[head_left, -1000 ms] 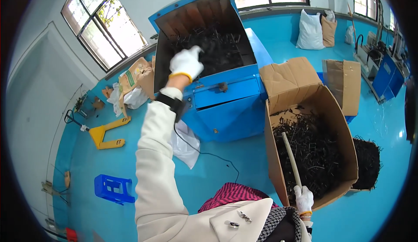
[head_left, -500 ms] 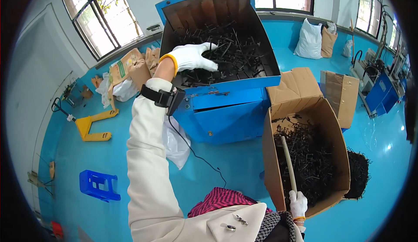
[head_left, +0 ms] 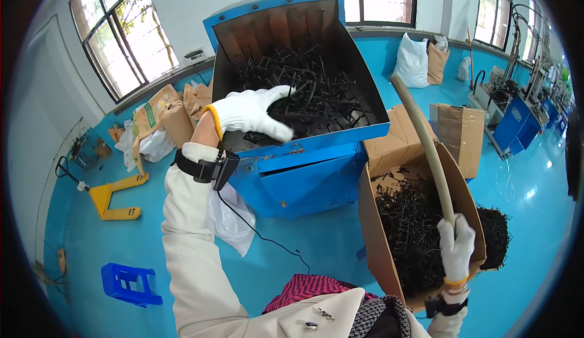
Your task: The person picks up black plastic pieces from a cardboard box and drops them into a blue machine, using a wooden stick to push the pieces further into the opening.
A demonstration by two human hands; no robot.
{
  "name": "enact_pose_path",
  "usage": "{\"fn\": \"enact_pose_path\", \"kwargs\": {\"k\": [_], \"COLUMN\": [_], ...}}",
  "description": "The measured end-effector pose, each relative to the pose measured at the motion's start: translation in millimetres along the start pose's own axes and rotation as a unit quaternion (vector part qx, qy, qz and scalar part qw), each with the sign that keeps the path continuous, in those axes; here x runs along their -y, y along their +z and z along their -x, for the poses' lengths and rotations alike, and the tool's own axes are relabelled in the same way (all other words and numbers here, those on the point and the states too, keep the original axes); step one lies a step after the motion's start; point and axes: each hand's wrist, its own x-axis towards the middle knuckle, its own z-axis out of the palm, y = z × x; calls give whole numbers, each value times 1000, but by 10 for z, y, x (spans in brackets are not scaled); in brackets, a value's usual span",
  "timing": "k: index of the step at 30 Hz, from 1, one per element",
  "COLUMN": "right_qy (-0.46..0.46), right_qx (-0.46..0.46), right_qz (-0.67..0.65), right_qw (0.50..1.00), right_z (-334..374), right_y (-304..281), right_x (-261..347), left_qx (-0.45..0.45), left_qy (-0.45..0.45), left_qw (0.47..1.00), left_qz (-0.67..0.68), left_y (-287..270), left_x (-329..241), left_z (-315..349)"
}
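My left hand (head_left: 252, 114), in a white glove with a yellow cuff, reaches over the near edge of a blue metal hopper (head_left: 371, 132). Its thumb and fingers are spread at the near side of a heap of thin black plastic scraps (head_left: 304, 104), and it grips nothing that I can see. My right hand (head_left: 456, 250), gloved the same way, is closed round the lower end of a long, slightly curved wooden stick (head_left: 431, 149). The stick points up and away over an open cardboard box (head_left: 378, 253), which holds more black scraps (head_left: 404, 219).
Another black scrap pile (head_left: 494, 234) lies right of the box. A flattened carton (head_left: 459, 137) stands behind it. On the left are a yellow pallet jack (head_left: 106, 198), a blue stool (head_left: 131, 283) and several sacks (head_left: 176, 122). A white bag (head_left: 228, 219) lies beside the machine.
My right hand has risen and moved right, lifting the stick out of the box so its far end is now above it. My left hand remains spread over the hopper. The view has shifted slightly.
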Motion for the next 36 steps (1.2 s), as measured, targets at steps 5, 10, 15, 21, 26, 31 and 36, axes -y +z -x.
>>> {"fn": "enact_pose_path", "kwargs": {"k": [5,10,15,21,26,31,36], "right_qy": [-180,-200,-188,-148,-157,-283,-305], "right_qx": [-27,111,82,7,-60,-2,-6], "right_qz": [285,367,351,261,221,321,415], "right_qw": [941,902,913,954,961,904,857], "right_z": [-473,-461,-375,-131,-221,-388,-254], "right_y": [77,146,106,-98,97,684,746], "right_x": [818,1183,1079,996,1249,1344,1320], "left_qx": [-29,-179,-297,-349,-376,-356,-448], "left_qy": [73,5,-41,-19,50,70,119], "left_qw": [997,984,952,930,913,920,886], "left_qz": [-5,-6,-67,-117,-153,-146,22], "left_y": [138,514,724,790,737,786,898], "left_x": [144,-125,-230,-79,-107,11,123], "left_z": [83,70,-82,-168,-62,-79,81]}}
